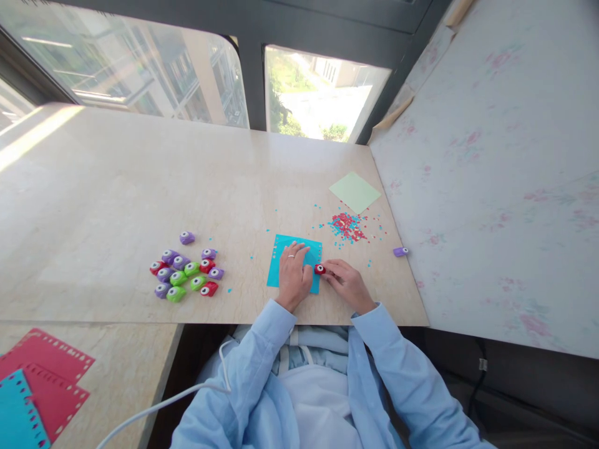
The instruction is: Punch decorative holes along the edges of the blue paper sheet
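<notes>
**Two hands work a small red punch along the edge of a blue sheet**

A person in a pale blue shirt sits at a marble-look table by a window. The left hand lies flat, fingers spread, pressing down a blue paper sheet that rests near the table's front edge. The right hand pinches a small red punch at the sheet's right edge, where a row of punched holes shows.

The sheet looks thin, light and floppy, likely to slide or crease unless pinned flat. The punch looks like hard plastic, small and light; it is probably best gripped top and bottom between thumb and fingertip.

A cluster of purple, green and red punches sits well to the left; red and blue confetti lies beyond, beside a green paper square.
</notes>
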### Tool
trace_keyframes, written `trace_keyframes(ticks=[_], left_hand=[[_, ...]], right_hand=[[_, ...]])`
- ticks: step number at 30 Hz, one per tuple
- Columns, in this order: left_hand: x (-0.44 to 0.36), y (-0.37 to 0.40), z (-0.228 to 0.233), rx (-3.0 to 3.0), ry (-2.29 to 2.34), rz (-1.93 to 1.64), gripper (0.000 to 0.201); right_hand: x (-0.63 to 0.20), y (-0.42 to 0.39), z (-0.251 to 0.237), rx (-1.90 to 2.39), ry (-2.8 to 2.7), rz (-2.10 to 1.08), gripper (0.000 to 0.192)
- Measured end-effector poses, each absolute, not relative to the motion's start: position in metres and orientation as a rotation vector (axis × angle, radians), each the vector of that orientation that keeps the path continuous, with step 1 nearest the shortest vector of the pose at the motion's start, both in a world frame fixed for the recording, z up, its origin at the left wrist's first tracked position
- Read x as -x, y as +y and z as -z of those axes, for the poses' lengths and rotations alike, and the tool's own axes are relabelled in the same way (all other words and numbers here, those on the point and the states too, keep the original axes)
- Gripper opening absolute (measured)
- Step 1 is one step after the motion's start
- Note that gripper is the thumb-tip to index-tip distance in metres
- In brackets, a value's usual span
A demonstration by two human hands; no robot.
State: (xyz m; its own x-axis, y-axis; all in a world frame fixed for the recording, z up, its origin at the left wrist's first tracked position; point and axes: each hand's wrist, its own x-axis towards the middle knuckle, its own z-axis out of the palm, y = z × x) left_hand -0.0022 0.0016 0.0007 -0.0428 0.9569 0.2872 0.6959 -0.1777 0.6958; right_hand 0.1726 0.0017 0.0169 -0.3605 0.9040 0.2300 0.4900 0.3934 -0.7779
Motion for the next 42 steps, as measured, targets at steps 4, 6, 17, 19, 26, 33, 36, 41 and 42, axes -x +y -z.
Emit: trace_keyframes(ticks=[4,6,17,19,26,33,36,41,42], left_hand=[[0.003,0.001,-0.002,-1.906,1.733,-1.063,0.046],[0.003,0.001,-0.002,-1.908,1.729,-1.059,0.046],[-0.001,0.000,0.001,-2.045,1.795,-0.895,0.041],[-0.001,-0.001,0.000,-2.091,1.791,-0.849,0.042],[0.006,-0.006,-0.005,-2.208,1.701,-0.728,0.047],[0.017,-0.008,-0.006,-2.339,1.636,-0.671,0.046],[0.017,-0.009,-0.006,-2.335,1.648,-0.680,0.045],[0.018,-0.009,-0.006,-2.332,1.640,-0.706,0.044],[0.018,-0.009,-0.005,-2.332,1.639,-0.712,0.044]], right_hand=[[-0.169,-0.004,-0.021,1.208,-2.021,-0.801,0.025],[-0.168,-0.005,-0.021,1.224,-2.018,-0.792,0.025],[-0.165,-0.005,-0.017,1.278,-1.965,-0.694,0.026],[-0.164,-0.004,-0.015,1.288,-1.951,-0.672,0.026],[-0.160,-0.003,-0.017,1.327,-1.937,-0.661,0.026],[-0.165,-0.010,-0.023,1.306,-2.009,-0.700,0.025],[-0.165,-0.012,-0.024,1.300,-2.015,-0.679,0.024],[-0.163,-0.011,-0.022,1.340,-2.007,-0.654,0.024],[-0.163,-0.010,-0.021,1.355,-2.006,-0.651,0.024]])
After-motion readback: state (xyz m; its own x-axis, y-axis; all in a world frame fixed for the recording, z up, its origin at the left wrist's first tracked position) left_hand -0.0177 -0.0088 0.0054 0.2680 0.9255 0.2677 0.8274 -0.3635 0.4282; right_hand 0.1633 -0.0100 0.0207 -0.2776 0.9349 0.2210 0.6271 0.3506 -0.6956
